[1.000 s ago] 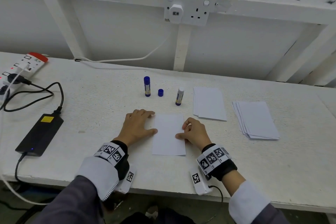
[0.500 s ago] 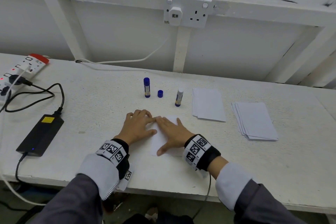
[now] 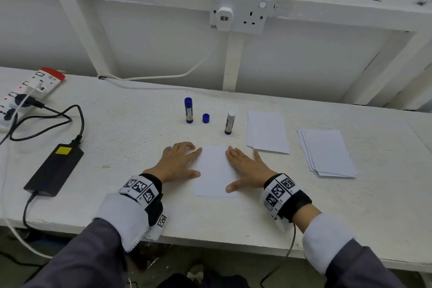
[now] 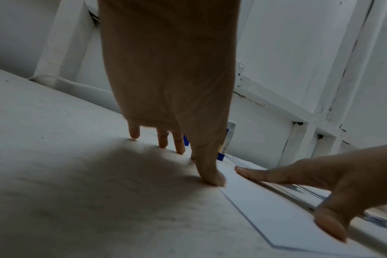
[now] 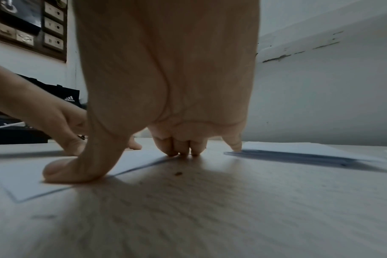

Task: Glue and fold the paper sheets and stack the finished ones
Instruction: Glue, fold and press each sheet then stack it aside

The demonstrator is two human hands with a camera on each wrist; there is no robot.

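right hand (image 3: 247, 167): slid from the sheet's left part to its right edge, fingers flat and spread
left hand (image 3: 178, 161): same spot, flat on left edge
folded sheet (image 3: 214, 170): between both hands (table front)
containers: can't spot any

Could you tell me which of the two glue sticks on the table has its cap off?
The right-hand glue stick, nearest the paper stack: its white top is bare. The left glue stick wears its blue cap; the loose blue cap stands between them.
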